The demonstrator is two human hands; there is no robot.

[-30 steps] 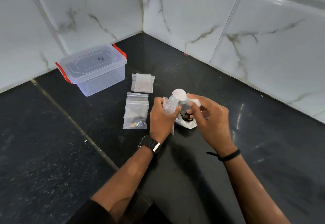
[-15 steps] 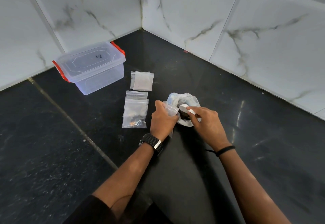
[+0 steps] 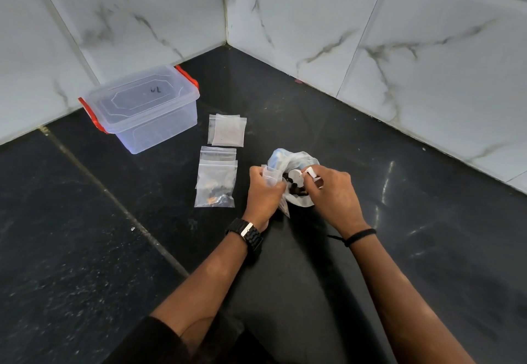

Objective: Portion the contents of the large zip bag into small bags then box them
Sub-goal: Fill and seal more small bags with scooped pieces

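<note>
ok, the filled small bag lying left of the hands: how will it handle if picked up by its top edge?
The filled small bag is thin clear film, so probably floppy. Its dark contents sit bunched at the bottom, so it would likely hang bottom-heavy and swing. It looks light; the glossy film may be slippery.

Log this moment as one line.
left hand: holds small bag | right hand: white scoop in large bag | box: lidded

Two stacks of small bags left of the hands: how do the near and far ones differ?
The near stack holds dark pieces at the bottom; the far stack looks empty and flat. The near stack lies closer to the left hand; the far stack lies closer to the box. Both are clear zip bags lying on the dark floor, untouched.
</note>
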